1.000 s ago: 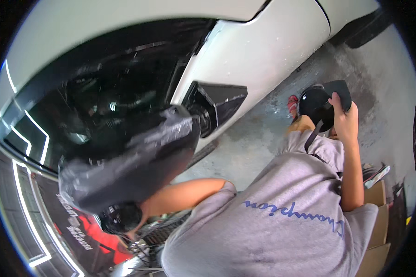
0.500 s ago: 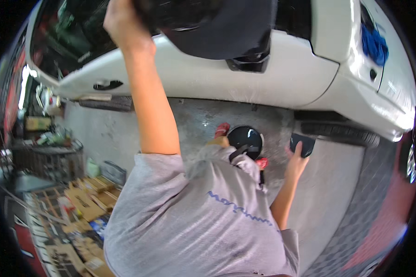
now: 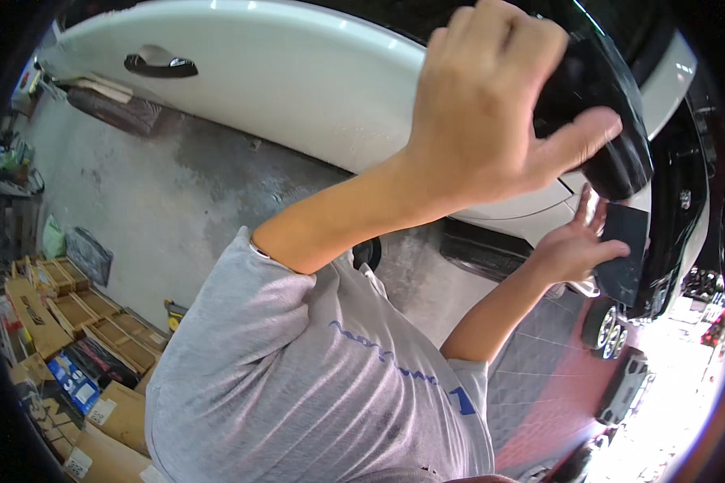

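Observation:
My left hand point(image 3: 483, 105) is at the car's glossy black side mirror point(image 3: 612, 153). Its fingers are bent at the mirror's edge with the tips hidden, and the thumb, slightly smeared, lies across the housing. Lower and to the right, my right hand point(image 3: 568, 249) pinches a flat black rectangular card point(image 3: 623, 258). The thumb presses the card's near face, while other fingers stick up beside its upper edge. The card is just below the mirror, close to the car's front end. Behind both hands runs the white car door point(image 3: 298, 72).
A dark door handle point(image 3: 161, 64) marks the door at left. Cardboard boxes point(image 3: 121, 410) and crates are piled at lower left. A black round stool point(image 3: 368, 253) is partly hidden by my shirt. Loose wheels point(image 3: 600, 326) stand at right on patterned floor tiles point(image 3: 524, 378).
The view has swung toward the car's front. My left hand stays by the mirror, its thumb now across it. My right hand has risen with the card from low beside me to near the mirror.

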The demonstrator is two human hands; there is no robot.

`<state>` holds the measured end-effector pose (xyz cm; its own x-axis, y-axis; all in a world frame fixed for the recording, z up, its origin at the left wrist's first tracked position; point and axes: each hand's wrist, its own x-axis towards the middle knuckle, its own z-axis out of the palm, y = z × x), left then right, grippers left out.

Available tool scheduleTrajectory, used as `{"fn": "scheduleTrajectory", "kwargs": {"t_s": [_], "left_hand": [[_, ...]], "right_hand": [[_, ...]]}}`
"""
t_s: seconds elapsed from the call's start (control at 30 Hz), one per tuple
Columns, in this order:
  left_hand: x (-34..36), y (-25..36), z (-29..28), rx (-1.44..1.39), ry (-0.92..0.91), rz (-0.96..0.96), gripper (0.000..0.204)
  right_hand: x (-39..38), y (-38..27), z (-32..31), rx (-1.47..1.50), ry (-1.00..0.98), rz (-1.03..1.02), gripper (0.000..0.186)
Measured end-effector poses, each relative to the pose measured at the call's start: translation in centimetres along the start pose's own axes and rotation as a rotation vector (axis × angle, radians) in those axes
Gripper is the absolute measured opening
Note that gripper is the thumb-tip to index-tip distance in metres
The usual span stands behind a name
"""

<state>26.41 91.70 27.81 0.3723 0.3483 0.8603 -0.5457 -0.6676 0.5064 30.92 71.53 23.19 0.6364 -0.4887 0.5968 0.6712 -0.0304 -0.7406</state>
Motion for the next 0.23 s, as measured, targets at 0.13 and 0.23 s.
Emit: {"fn": "scheduleTrajectory", "kwargs": {"t_s": [0.13,0.23], "left_hand": [[-1.9,-3.7,1.8,-0.501,0.011,0.165,0.085],[-4.4,-5.4,1.0,-0.875,-0.313,0.007,0.083]], "right_hand": [[3.1,-0.7,2.9,0.252,-0.020,0.187,0.070],[2.1,-1.3,4.7,0.014,-0.161,0.142,0.072]]}}
